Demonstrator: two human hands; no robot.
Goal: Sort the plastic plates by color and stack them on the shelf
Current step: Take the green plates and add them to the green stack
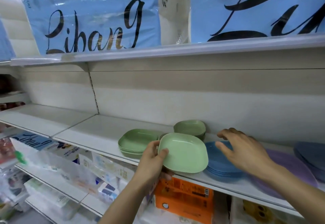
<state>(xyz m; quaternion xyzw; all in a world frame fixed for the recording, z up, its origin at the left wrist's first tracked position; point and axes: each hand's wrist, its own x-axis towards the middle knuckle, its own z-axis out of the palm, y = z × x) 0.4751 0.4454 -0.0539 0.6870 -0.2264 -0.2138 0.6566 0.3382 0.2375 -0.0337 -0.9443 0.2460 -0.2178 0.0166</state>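
1. The left hand [154, 155] grips one green plate [184, 153] by its left rim, thumb on top and fingers curled under. The plate is held about level over the front edge of the shelf [91, 132], overlapping the near-left side of the blue stack [223, 169].
2. The right hand [246, 151] has its fingers spread and mostly straight and holds nothing. It hangs over the blue stack; the view is too blurred there to tell whether it touches.
3. Done so far:
   - The front green stack [137, 141] sits at the shelf's front edge, just left of the held plate.
   - The back green stack [190, 128] sits against the back wall.
   - The purple plates [288, 164] lie right of the blue stack.
   - A darker blue stack [311, 155] sits at the far right.
4. Left to do, as a judgement:
   - The held green plate is not yet set down.
   - Green sits in two piles and blue looks split in two as well, so merging probably remains.
   - The task looks well along and mostly sorted.
5. Elsewhere, an orange box [184, 201] sits on the shelf below and blue packages [95, 12] on the shelf above.
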